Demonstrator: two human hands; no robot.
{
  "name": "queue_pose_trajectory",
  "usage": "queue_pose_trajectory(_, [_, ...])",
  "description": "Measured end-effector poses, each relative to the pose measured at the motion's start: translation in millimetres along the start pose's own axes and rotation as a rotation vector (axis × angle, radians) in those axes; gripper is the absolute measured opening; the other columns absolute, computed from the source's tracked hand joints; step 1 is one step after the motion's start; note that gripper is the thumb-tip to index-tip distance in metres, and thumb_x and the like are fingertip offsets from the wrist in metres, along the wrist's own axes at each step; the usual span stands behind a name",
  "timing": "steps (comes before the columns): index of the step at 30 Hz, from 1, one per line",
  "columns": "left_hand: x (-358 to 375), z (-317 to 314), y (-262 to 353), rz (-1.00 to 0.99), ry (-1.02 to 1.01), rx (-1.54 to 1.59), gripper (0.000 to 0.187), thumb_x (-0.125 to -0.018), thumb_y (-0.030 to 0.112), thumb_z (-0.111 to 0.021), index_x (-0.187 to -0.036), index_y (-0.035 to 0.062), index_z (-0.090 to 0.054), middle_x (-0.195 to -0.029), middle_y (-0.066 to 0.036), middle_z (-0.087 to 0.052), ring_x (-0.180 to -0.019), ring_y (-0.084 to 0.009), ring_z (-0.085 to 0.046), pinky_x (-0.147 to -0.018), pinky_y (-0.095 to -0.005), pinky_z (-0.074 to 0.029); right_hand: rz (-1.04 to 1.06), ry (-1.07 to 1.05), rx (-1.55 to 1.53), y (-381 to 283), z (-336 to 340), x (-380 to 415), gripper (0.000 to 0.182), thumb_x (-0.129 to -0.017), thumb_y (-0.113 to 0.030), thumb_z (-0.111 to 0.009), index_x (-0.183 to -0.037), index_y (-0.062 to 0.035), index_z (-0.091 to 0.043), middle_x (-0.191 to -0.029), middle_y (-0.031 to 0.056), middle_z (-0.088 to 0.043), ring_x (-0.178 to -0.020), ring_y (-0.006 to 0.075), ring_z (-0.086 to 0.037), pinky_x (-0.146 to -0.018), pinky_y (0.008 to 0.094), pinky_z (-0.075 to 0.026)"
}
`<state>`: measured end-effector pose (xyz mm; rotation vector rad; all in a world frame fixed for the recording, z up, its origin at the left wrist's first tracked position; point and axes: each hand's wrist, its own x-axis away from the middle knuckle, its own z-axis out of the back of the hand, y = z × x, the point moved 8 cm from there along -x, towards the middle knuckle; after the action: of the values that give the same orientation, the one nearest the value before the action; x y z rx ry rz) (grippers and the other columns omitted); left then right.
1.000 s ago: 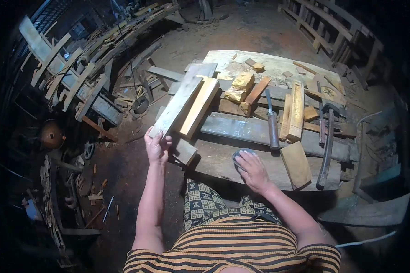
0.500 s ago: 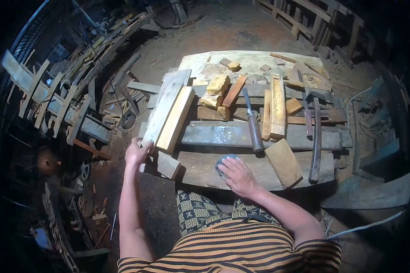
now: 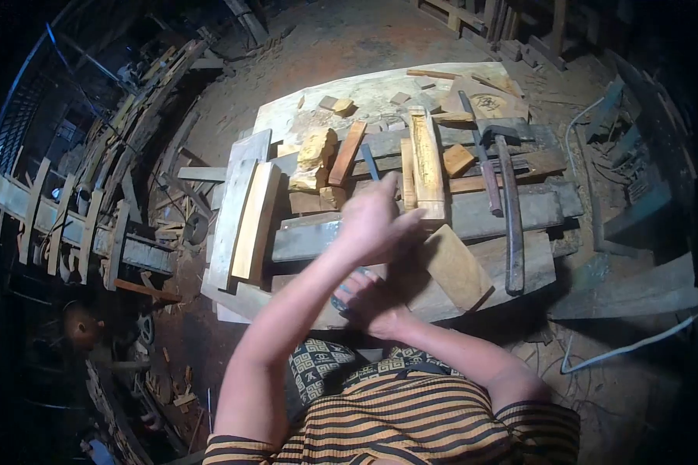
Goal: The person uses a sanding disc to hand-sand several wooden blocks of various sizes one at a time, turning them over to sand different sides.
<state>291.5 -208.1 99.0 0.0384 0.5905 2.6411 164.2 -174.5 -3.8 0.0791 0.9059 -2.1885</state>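
My left hand [image 3: 372, 219] is over the middle of the plank bench, its thumb pointing right toward the long carved block [image 3: 425, 167]. It covers the handle of the chisel, whose blade [image 3: 371, 161] shows beyond it; whether the fingers grip that handle is hidden. Below, near the bench's front edge, my right hand [image 3: 368, 302] has its fingers wrapped round a dark bluish round object [image 3: 341, 301]. To the right of both hands lies a flat wooden block [image 3: 457, 267].
A pale beam [image 3: 257, 221] lies on the left of the bench [image 3: 520, 267]. A hammer-like tool [image 3: 512, 217] and another handled tool [image 3: 491, 186] lie on the right. Yellow [image 3: 314, 159] and reddish [image 3: 348, 153] wood pieces lie further back. A clamp-like rack [image 3: 62, 221] stands left.
My left hand has left the beam's near end and moved right, over the chisel handle. My right hand has moved slightly left with the round object. The view has shifted.
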Motion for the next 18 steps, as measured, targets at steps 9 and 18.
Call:
queue_pose_trajectory(9, [-46,-71,19,0.176,-0.008,-0.068,0.088,-0.072,0.047,-0.072,-0.135,-0.0019,-0.034,-0.102,-0.026,-0.054,-0.094,-0.0387,-0.061,-0.081,-0.0433,-0.05,-0.186,-0.145,-0.397,22,-33,7,0.035,-0.08,-0.023,-0.053,-0.107,-0.0038,-0.063,-0.118,0.0156,-0.058,-0.12,0.0316,-0.044,-0.102,0.0458,-0.03])
queue_pose_trajectory(18, [24,-6,-66,0.211,0.026,1.292,0.062,-0.08,0.025,-0.06,-0.134,0.0009,-0.041,-0.11,-0.01,-0.058,-0.093,-0.0138,-0.057,-0.064,-0.0303,-0.048,0.033,0.059,0.06,8,-21,7,0.038,-0.076,-0.019,-0.055,-0.111,-0.0052,-0.055,-0.108,0.0162,-0.058,-0.106,0.0319,-0.054,-0.093,0.0458,-0.04])
